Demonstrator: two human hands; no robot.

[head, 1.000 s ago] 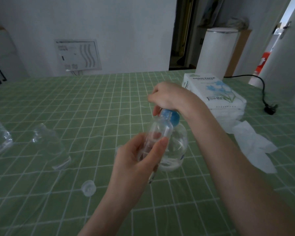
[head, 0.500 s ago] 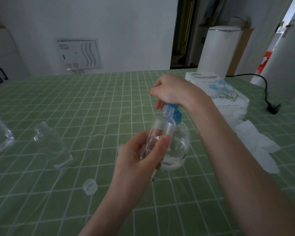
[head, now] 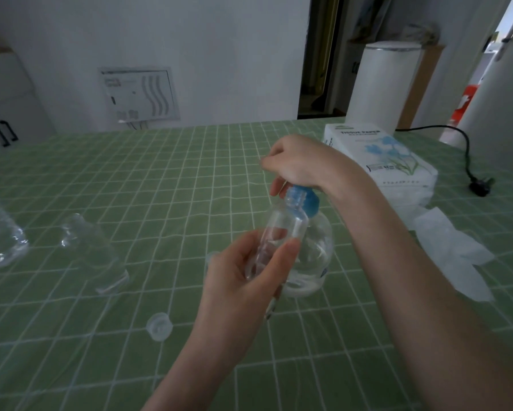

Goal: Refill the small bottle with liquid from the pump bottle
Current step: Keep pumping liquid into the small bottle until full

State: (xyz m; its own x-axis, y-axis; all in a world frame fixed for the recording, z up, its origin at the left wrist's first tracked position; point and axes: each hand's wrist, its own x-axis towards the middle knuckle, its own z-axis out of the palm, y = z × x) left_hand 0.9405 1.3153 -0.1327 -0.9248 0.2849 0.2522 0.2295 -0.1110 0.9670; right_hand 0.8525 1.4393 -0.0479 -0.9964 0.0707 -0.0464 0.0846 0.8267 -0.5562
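2 hands, both gripping.
Left hand (head: 243, 277) curls round the small bottle (head: 285, 226), thumb in front; right hand (head: 296, 164), wrist bent, hooks over the pump bottle (head: 319, 247) top.

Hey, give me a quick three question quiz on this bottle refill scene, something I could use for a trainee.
1. Fill in: the loose cap lies on the ___ tablecloth.
2. The right hand sits on top of: A the loose cap, B the pump bottle, C the small bottle.
3. True or false: the small bottle stands on the tablecloth.
Key: 1 green. 2 B. 3 false, the left hand holds it up.
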